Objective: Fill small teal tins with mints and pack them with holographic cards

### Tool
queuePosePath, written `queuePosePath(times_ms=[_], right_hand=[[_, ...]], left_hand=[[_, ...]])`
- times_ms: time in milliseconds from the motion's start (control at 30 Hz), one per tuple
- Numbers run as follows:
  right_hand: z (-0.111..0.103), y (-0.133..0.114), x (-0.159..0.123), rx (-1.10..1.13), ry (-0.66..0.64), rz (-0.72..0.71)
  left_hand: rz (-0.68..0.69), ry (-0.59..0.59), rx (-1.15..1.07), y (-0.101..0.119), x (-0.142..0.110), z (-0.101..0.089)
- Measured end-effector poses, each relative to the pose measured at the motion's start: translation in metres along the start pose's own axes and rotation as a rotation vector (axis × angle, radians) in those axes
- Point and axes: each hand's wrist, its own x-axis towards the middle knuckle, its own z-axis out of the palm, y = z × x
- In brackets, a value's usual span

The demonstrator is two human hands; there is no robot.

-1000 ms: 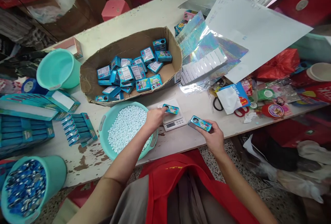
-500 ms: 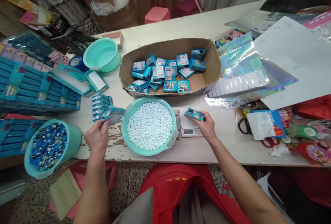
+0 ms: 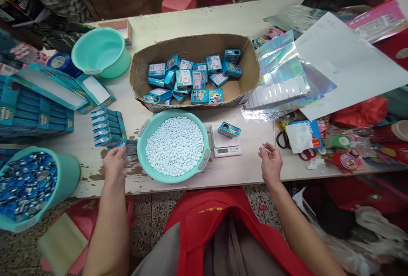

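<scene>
My left hand (image 3: 115, 163) rests on the table edge with its fingers closed on a small blue tin (image 3: 128, 145), right beside a row of the same tins (image 3: 106, 127). My right hand (image 3: 270, 162) hovers empty with loosely curled, parted fingers to the right of a small white scale (image 3: 225, 146). Another blue tin (image 3: 228, 130) lies on the scale's platform. Between my hands stands a teal basin (image 3: 149, 165) full of small white tablets.
A cardboard tray (image 3: 242, 61) of blue boxes sits behind the basin. An empty teal basin (image 3: 100, 52) and stacked blue display boxes (image 3: 35, 106) stand at left. A teal bucket (image 3: 68, 174) of blue pieces is near left. Holographic sheets (image 3: 287, 67), scissors (image 3: 282, 140) and clutter fill the right.
My right hand set its tin on the scale and drew back empty. My left hand carried the earlier tin from the scale over to the row of tins at left.
</scene>
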Motion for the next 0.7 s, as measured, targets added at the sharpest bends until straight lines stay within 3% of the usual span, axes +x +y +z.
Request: queuePosePath(times_ms=[133,200,267,400,500,600,700], right_hand=[[-0.004,0.012,-0.01,0.071,-0.027,0.051],[-0.004,0.014,-0.013,0.082,-0.066,0.056],[-0.004,0.016,-0.016,0.081,-0.095,0.053],[-0.011,0.021,-0.017,0.095,-0.078,0.067],[-0.018,0.026,-0.016,0.108,-0.041,0.1],[-0.025,0.029,-0.013,0.126,-0.026,0.134],[-0.031,0.031,-0.01,0.135,-0.009,0.148]], left_hand=[[0.043,-0.428,-0.28,0.049,-0.013,0.038],[0.045,-0.662,-0.129,0.072,-0.022,0.067],[0.136,-0.777,0.103,0.094,-0.035,0.095],[0.538,-0.816,0.371,0.146,-0.064,0.143],[0.821,-0.755,0.492,0.184,-0.082,0.175],[0.966,-0.7,0.62,0.208,-0.091,0.201],[1.027,-0.696,0.737,0.216,-0.095,0.216]])
